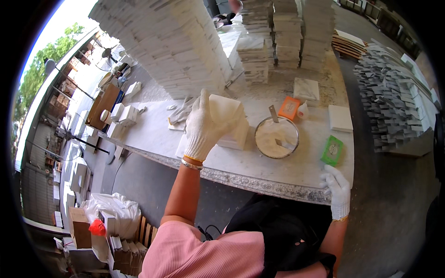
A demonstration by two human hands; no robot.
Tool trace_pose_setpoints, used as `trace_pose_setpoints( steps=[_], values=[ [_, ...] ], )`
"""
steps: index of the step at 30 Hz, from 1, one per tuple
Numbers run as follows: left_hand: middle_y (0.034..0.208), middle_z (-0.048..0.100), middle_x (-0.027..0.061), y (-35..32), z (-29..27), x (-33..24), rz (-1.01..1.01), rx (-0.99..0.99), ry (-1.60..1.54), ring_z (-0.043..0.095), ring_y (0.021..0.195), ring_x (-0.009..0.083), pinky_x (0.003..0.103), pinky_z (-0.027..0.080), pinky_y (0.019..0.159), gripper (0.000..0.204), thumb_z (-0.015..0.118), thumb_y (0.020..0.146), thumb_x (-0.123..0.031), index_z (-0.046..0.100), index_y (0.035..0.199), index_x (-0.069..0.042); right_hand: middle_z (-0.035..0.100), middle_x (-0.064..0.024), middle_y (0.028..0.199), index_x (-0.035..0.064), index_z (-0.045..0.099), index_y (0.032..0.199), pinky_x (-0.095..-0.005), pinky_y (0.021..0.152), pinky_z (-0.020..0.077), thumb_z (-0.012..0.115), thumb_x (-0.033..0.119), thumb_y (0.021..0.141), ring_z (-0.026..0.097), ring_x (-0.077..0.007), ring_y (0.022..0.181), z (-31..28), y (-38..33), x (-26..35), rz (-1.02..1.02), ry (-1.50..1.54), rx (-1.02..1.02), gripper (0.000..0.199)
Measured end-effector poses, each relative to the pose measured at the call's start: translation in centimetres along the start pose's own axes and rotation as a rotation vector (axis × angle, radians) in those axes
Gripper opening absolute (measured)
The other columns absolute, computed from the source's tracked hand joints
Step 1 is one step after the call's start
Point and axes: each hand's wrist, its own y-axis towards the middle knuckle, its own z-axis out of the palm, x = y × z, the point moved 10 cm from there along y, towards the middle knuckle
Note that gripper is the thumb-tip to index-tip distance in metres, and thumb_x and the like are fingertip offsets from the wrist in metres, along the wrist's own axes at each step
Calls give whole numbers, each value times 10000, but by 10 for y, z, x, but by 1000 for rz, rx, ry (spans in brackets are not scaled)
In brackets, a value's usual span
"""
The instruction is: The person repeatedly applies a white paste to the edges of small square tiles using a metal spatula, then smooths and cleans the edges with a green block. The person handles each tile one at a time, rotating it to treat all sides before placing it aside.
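Note:
My left hand (203,127), in a white knit glove, is at the left side of a short stack of white tiles (235,139). Its fingers point up along the edge of the top tile (225,107) and its thumb lies across the near side, gripping that tile; the fingertips' far side is hidden. At the table's right front edge rests my right hand (337,187), also gloved, its fingers loosely bent and apart with nothing visible in them. Just beyond it lies a green packet (332,150). Between the hands stands a round bowl of pale powder (266,139) with a metal scraper (273,113) and another flat blade (285,144) in it.
An orange box (289,107), a small white bottle (302,111) and loose tiles (340,118) are right of the bowl. Crumpled gloves (183,112) lie beyond my left hand. Tall tile stacks (162,44) rise behind. Fans and boxes (81,227) stand on the left floor.

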Motion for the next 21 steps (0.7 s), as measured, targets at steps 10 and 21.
trace_pose_setpoints(
  steps=[10,21],
  values=[
    [1375,513,269,-36,-24,-70,319,-36,-368,506,1257,433,497,435,1054,1153,906,586,-347,332,1501,57,705,-96,1003,-53,589,1338,-209,613,484,579,413,1011,665,-127,761,39,-6,38,-22,210,75,569],
    [1460,469,251,-144,78,-158,775,323,-559,488,1313,452,556,352,1103,1145,906,529,-295,376,1503,-10,673,-82,1159,-42,563,1352,-257,704,563,649,288,969,676,-109,902,74,-18,34,205,356,363,513]
  ],
)
